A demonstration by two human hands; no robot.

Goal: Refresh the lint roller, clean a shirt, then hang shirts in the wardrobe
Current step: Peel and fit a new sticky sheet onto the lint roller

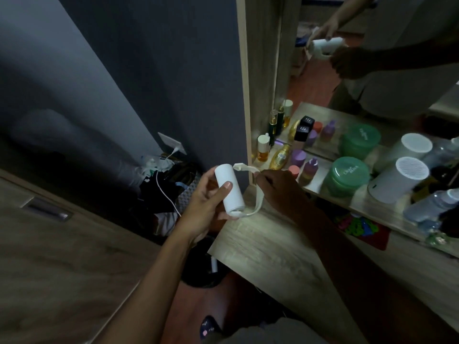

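A white lint roller (228,188) sits upright and a little tilted in the centre of the head view. My left hand (206,204) is wrapped around its white roll, thumb on the front. My right hand (278,187) pinches the roller's curved white frame and handle (250,170), which arcs from the roll's top round to its bottom. Both hands hover over the left end of a wooden dressing table (268,249). No shirt is in view.
A mirror (372,58) behind the table reflects my hands and the roller. Bottles, green jars (347,176) and a white speaker (397,182) crowd the shelf on the right. A dark bag and cable (169,192) lie on the floor by the grey wall. A wooden door (49,244) stands left.
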